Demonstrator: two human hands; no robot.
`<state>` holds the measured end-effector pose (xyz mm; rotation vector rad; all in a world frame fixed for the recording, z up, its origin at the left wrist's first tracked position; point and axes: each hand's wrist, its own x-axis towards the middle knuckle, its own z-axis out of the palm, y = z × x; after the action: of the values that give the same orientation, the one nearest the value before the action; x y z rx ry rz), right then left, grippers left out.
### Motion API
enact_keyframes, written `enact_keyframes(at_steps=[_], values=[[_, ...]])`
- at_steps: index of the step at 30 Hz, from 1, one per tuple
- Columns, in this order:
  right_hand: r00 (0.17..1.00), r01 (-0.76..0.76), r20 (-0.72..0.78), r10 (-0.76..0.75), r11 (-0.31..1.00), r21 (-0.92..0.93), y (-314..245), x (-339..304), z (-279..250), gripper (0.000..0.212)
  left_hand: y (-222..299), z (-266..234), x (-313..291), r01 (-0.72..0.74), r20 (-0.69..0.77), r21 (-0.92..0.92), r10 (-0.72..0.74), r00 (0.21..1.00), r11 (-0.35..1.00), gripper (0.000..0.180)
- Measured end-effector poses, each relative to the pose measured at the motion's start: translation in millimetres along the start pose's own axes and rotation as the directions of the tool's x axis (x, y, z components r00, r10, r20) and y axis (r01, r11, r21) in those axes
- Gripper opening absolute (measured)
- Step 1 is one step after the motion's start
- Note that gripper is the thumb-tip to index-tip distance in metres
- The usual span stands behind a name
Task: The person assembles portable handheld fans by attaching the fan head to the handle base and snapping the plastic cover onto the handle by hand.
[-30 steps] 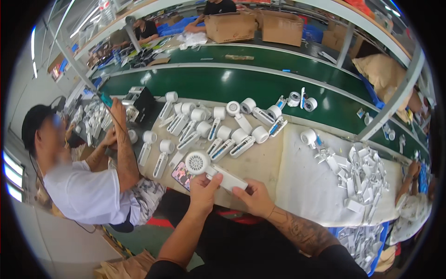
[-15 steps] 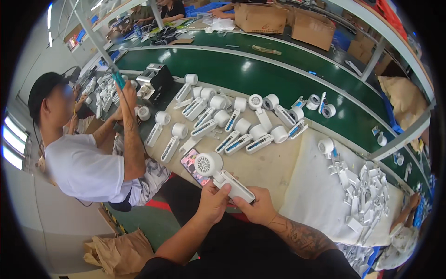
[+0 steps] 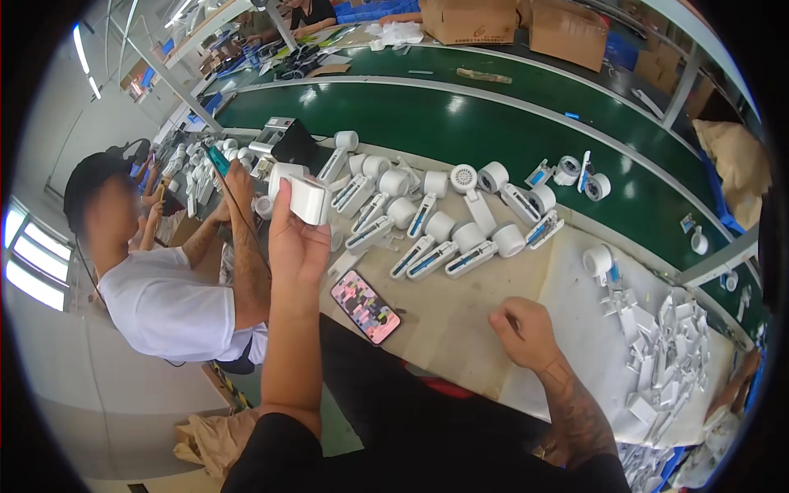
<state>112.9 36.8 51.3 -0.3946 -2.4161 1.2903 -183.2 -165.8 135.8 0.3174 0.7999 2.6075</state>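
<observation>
My left hand [image 3: 297, 238] is raised over the left part of the workbench and grips a white handheld fan [image 3: 306, 195] by its body. My right hand [image 3: 523, 331] rests on the bench [image 3: 460, 312] to the right, fingers curled shut with nothing seen in them. Between my hands a phone [image 3: 366, 306] with a pink patterned case lies flat near the bench's front edge. Several more white fans [image 3: 436, 234] lie in rows beyond it.
A person in a white shirt and black cap [image 3: 156, 287] works at my left, one arm raised with a teal tool [image 3: 218, 160]. A green conveyor belt [image 3: 460, 123] runs behind the bench. White plastic parts [image 3: 666, 353] are piled at right. Cardboard boxes [image 3: 567, 33] stand beyond.
My left hand has lifted the fan up and to the left, away from my right hand. My right hand has let go of it and dropped to the bench.
</observation>
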Motion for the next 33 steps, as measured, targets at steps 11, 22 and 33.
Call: enact_keyframes(at_steps=[11, 22, 33], values=[[0.903, 0.391, -0.223, -0.368, 0.917, 0.073, -105, 110, 21, 0.038, -44, 47, -12, 0.100, -0.114, -0.105, -0.111, 0.987, 0.990, 0.024], [0.904, 0.259, -0.426, -0.047, 0.851, 0.456, -116, 121, 55, 0.015, -78, 54, -28, 0.117, -0.097, -0.070, -0.123, 0.988, 0.991, 0.038], [0.863, 0.167, -0.471, 0.182, 0.777, 0.606, -79, 123, 77, 0.014, -104, 58, -53, 0.090, -0.071, -0.019, -0.092, 0.993, 0.996, 0.029]])
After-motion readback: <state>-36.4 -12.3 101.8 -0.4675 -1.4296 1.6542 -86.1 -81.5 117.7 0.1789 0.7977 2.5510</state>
